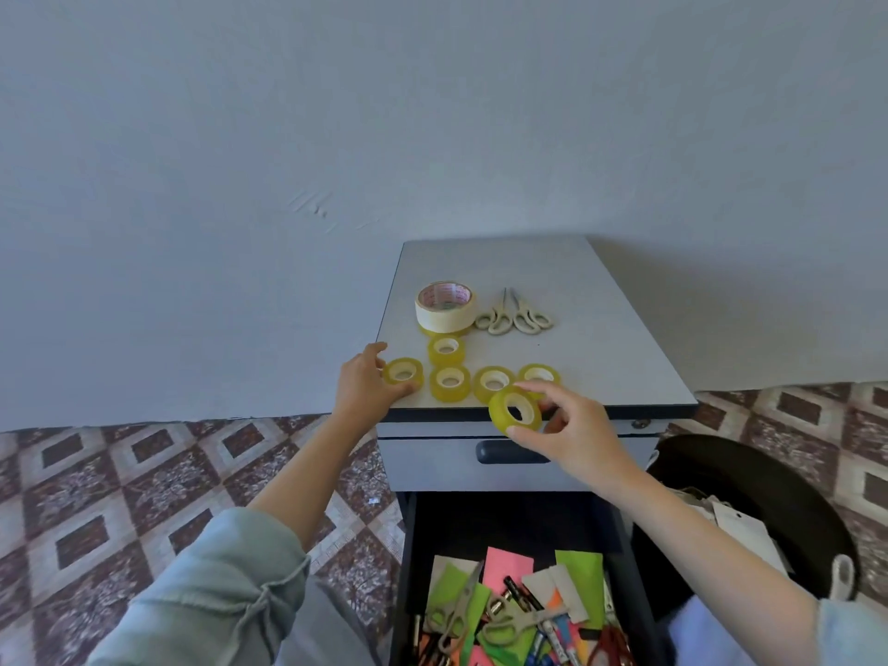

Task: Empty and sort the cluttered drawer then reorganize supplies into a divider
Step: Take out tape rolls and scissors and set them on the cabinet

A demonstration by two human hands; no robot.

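On the grey cabinet top (600, 329) lie several yellow tape rolls (450, 381). My left hand (365, 384) grips the leftmost yellow roll (402, 372) at the top's front left corner. My right hand (572, 432) pinches another yellow tape roll (515, 410) between thumb and fingers, held tilted just over the front edge. A wide cream masking tape roll (444, 305) and two pairs of cream scissors (514, 317) lie further back. Below, the open drawer (408, 569) holds coloured paper slips (509, 567), pens and green-handled scissors (499, 629).
A black bin (807, 511) with white paper scraps stands to the right of the drawer. The upper drawer with a dark handle (509, 451) is closed. Patterned tile floor (120, 497) lies left of the cabinet, a plain wall behind it.
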